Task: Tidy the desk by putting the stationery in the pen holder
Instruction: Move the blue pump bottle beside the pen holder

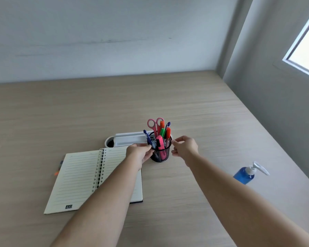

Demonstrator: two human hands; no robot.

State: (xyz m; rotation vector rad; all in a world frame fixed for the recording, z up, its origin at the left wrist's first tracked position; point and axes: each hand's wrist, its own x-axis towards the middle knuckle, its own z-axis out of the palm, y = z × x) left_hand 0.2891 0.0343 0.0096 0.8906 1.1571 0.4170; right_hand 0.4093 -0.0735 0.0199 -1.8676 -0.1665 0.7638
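From where I'm watching, the upright pen holder [160, 154] sits right between my hands, left hand [140, 154] pinching its rim, right hand [185, 148] loosely curled, empty, just beside it.

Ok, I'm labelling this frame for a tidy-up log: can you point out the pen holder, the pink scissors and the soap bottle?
pen holder [161, 156], head view, on its black mesh wall.
pink scissors [151, 123], head view, on the left handle loop.
soap bottle [243, 176], head view, on the blue body.
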